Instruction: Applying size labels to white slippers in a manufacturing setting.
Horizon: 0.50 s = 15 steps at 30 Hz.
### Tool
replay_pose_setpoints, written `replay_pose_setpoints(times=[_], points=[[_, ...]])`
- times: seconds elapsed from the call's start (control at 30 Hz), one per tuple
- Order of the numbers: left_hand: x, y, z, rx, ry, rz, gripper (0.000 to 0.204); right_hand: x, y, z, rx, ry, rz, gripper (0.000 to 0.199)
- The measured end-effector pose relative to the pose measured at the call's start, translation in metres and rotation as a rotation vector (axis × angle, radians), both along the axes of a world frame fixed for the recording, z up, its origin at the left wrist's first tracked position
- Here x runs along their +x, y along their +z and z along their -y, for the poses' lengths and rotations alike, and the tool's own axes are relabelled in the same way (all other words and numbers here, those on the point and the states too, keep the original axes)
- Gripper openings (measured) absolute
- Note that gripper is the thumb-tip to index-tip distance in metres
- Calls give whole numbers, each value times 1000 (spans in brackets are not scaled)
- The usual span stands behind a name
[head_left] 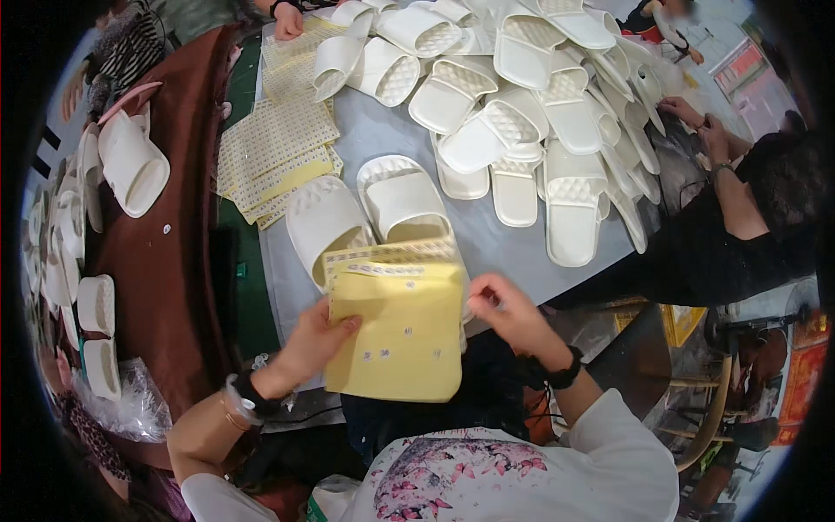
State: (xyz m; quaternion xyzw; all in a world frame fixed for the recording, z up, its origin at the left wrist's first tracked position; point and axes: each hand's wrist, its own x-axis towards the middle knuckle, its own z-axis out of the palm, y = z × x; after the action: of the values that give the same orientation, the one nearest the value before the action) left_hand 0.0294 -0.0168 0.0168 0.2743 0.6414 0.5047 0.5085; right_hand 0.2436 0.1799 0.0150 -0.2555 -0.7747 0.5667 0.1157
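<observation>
My left hand (pixel 315 345) grips the left edge of a yellow sticker sheet (pixel 396 322), thumb on top. Rows of small printed labels run along the sheet's upper part, and a few lone ones dot its mostly bare lower part. Beside the sheet's right edge, my right hand (pixel 511 320) is closed, its thumb and forefinger pinched; anything between them is too small to make out. Just beyond the sheet, a left white slipper (pixel 323 215) and a right white slipper (pixel 398 193) lie side by side on the table, partly covered by the sheet.
A large heap of white slippers (pixel 522 122) fills the table's far right. More yellow label sheets (pixel 274 148) overlap at the far left. Left of the grey table (pixel 287 287) stands a brown-covered surface (pixel 165 287) with slippers along it. Other people's hands (pixel 713 135) work at the right.
</observation>
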Motion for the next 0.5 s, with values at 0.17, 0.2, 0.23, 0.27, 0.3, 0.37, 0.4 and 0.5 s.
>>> replay_pose_setpoints(times=[0.17, 0.2, 0.23, 0.27, 0.3, 0.37, 0.4, 0.5], points=[[-48, 43, 4, 208, 147, -80, 26, -2, 13, -26, 71, -15, -65, 10], [-60, 47, 1, 300, 243, -69, 26, -7, 11, -26, 61, -12, -63, 10], [-71, 49, -2, 324, 341, 6, 27, -14, 7, -24, 226, 82, -16, 11], [-78, 48, -4, 375, 423, 97, 28, -22, 3, -21, 393, 176, 30, 13], [-83, 45, -5, 382, 430, 84, 28, -30, -3, -15, 535, 170, -20, 14], [-90, 38, -5, 418, 499, 203, 27, -46, -14, -10, 651, 167, 17, 15], [-92, 34, -4, 412, 517, 189, 27, -50, -18, -9, 750, 161, 105, 15], [-95, 25, 1, 479, 468, 319, 32, -51, -26, -10, 521, 117, 24, 15]])
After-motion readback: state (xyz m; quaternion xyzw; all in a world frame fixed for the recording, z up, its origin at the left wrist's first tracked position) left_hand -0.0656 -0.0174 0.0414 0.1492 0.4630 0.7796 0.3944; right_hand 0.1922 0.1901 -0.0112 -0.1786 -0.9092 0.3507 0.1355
